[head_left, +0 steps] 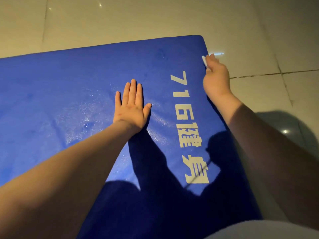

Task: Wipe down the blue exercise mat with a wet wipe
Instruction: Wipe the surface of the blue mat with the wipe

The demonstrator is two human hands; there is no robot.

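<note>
The blue exercise mat lies flat on the floor and fills most of the view, with white lettering printed along its right side. My left hand presses flat on the mat's middle, fingers straight and together. At the mat's right edge near the far corner, my right hand grips a white wet wipe. Only a small strip of the wipe shows past my fingers. The mat surface around my left hand glistens with moisture.
Pale glossy floor tiles surround the mat beyond its far edge and to its right, with dark grout lines. My arms cast dark shadows over the mat's near part. A pale piece of my clothing shows at the bottom right.
</note>
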